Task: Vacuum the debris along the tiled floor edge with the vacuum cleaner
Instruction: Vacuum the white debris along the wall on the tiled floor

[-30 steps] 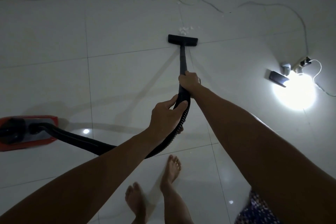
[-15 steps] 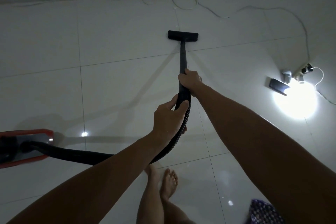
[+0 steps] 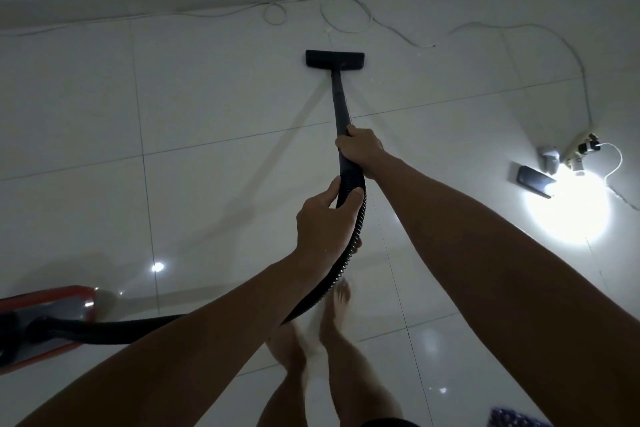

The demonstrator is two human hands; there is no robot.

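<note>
Head view: the right hand (image 3: 360, 149) is wrapped around the black wand (image 3: 340, 104), the left hand (image 3: 323, 225) closed on the ribbed hose (image 3: 349, 246) just behind it. The floor nozzle (image 3: 334, 59) sits at 12 o'clock from both hands, near the wall. The red vacuum body (image 3: 45, 322), at 8 o'clock, is cut off by the frame. Debris is too dim to make out.

Room dim, grainy. Main light = a lamp (image 3: 568, 208) on the floor at right, blown out to white glare w/ halo on glossy tiles (image 3: 207, 97). Small specular spots lower left & bottom. Long soft shadows run left from the vacuum wand (image 3: 339, 104). Feet (image 3: 332, 319) motion-blurred. Wide-angle bending at edges.
</note>
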